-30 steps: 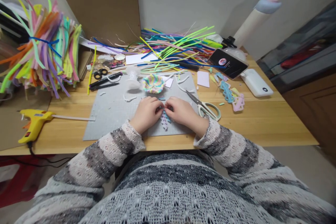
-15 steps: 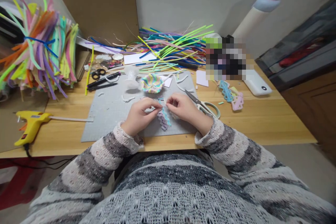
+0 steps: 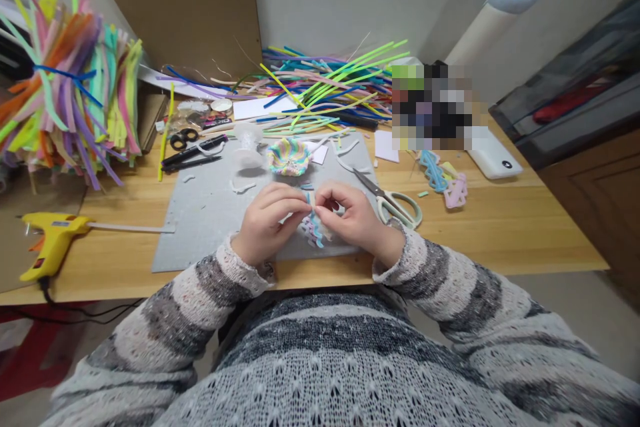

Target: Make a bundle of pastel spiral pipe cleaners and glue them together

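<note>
My left hand and my right hand meet above the grey cutting mat, both closed in a fingertip pinch. Between and below the fingertips hangs a light-blue zigzag pipe cleaner strip, with a purple one partly behind it. Its upper end is hidden by the fingers. Just beyond the hands sits a striped pastel pipe cleaner bowl shape. A clear spool stands to its left. Open-bladed scissors lie to the right of my right hand.
A yellow glue gun lies at left, its cord over the table edge. Bundled pipe cleaners rise behind it; loose pipe cleaners are piled by the wall. Black-handled tools, a white phone-like device and blue and pink zigzag pieces lie around.
My hands stay in nearly the same place, fingertips now closer together. The zigzag strips have turned, so the blue one covers more of the purple one. The view has shifted slightly.
</note>
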The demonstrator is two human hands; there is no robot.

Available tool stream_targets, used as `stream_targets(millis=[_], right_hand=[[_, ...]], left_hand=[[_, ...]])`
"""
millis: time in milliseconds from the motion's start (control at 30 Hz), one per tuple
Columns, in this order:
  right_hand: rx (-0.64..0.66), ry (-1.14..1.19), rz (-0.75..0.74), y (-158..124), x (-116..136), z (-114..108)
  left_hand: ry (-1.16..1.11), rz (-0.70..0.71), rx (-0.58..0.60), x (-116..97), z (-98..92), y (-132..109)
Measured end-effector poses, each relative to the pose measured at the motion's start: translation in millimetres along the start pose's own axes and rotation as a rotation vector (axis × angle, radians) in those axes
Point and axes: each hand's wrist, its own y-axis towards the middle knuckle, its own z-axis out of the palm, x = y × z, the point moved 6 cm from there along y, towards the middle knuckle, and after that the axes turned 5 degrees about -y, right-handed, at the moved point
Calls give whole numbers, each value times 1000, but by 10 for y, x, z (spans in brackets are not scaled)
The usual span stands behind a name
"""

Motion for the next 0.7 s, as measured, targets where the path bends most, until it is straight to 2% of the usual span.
stream_targets(millis=[167,533,633,700], right_hand=[[-7,27,-52,-2,-1,7],[65,76,-18,-1,-35,50],[75,70,-13,4,-44,62],[77,53,-12,5,-46,70]], left_hand=[[-15,73,-40,-23,-3,7],[-37,84,-41,-50,-14,21],[-89,34,-32,-38,-10,24],[-156,-65,-39,17,2,16]])
